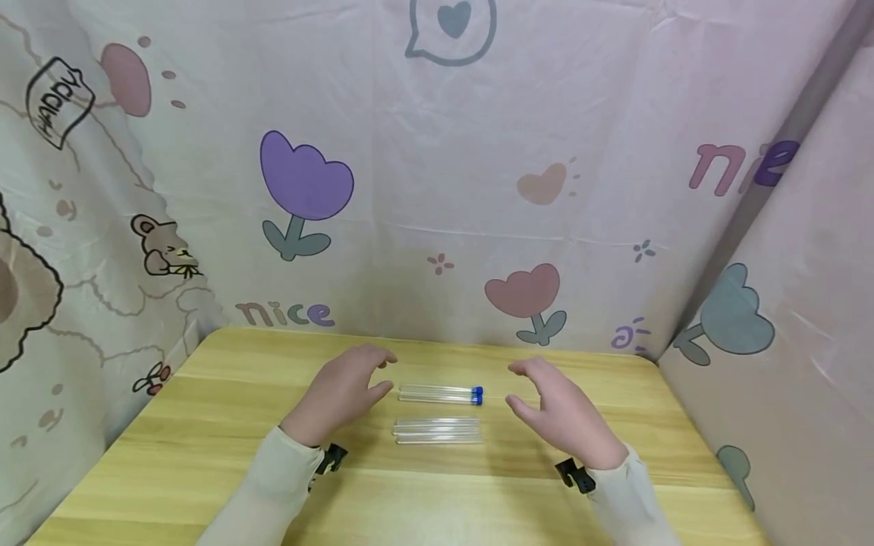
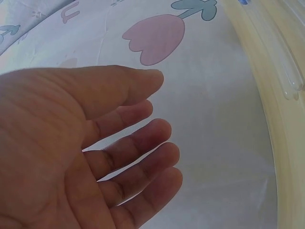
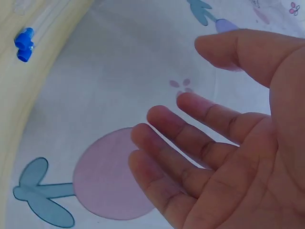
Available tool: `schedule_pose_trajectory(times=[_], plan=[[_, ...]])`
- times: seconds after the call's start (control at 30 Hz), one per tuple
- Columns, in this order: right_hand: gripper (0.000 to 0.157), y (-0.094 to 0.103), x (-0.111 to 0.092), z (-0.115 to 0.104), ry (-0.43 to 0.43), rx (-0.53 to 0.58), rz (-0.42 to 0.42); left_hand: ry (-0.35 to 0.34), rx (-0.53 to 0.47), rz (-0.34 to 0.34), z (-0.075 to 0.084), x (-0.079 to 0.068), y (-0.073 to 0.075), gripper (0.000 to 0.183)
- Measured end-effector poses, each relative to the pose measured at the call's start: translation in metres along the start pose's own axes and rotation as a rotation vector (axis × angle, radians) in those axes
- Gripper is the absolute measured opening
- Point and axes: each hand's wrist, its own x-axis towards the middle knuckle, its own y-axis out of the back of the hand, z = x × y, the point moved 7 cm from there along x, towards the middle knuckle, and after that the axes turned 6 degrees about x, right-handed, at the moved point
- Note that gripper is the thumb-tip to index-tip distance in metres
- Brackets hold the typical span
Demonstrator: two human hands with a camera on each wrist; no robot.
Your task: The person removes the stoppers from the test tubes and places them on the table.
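Observation:
Two clear test tubes with blue caps (image 1: 440,393) lie side by side on the wooden table, their caps toward the right. In front of them lie several clear tubes without caps (image 1: 437,431), in a parallel bunch. To the left of the tubes hovers my left hand (image 1: 344,390), its thumb and fingers spread apart and holding nothing. My right hand (image 1: 560,409) mirrors it on the right side, relaxed and holding nothing. The blue caps (image 3: 24,44) show at the upper left of the right wrist view, away from the fingers. Rounded tube ends (image 2: 293,90) appear in the left wrist view.
The light wooden table (image 1: 437,500) ends at a back edge against a printed curtain (image 1: 437,189). More curtain hangs along the left side (image 1: 89,250) and the right side (image 1: 806,303). Black mounts (image 1: 576,475) sit at both wrists over pale sleeves.

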Motion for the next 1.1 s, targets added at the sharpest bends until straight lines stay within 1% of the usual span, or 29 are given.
schedule_pose_trajectory(times=[0.1,0.17,0.3,0.4,0.47,0.57,0.67,0.73,0.9,1.1], plan=[[0.047,0.002,-0.004,-0.004,0.012,-0.026,-0.009,-0.005,0.004,-0.005,0.001,-0.001,0.0,0.033],[0.049,0.002,-0.006,-0.003,0.003,-0.042,-0.03,-0.006,0.01,-0.023,0.001,-0.001,-0.001,0.033],[0.056,-0.001,-0.007,0.003,-0.049,-0.054,-0.087,-0.009,0.011,-0.077,0.002,-0.001,-0.006,0.036],[0.062,-0.002,-0.009,0.006,-0.079,-0.053,-0.117,-0.008,0.001,-0.1,0.004,0.0,-0.009,0.037],[0.064,-0.001,-0.01,0.007,-0.081,-0.056,-0.118,-0.007,-0.002,-0.102,0.005,0.001,-0.009,0.036],[0.064,0.002,-0.011,0.005,-0.062,-0.073,-0.095,-0.007,-0.006,-0.097,0.007,0.003,-0.009,0.035],[0.064,0.003,-0.011,0.004,-0.048,-0.08,-0.082,-0.011,-0.008,-0.104,0.011,0.004,-0.012,0.032],[0.064,0.002,-0.011,0.003,-0.042,-0.079,-0.091,-0.018,-0.013,-0.117,0.014,0.004,-0.018,0.029],[0.065,-0.002,-0.01,0.001,-0.044,-0.075,-0.117,-0.02,-0.021,-0.152,0.018,0.005,-0.036,0.025],[0.063,-0.007,-0.01,0.0,-0.036,-0.082,-0.125,0.009,-0.049,-0.182,0.01,0.007,-0.055,0.019]])
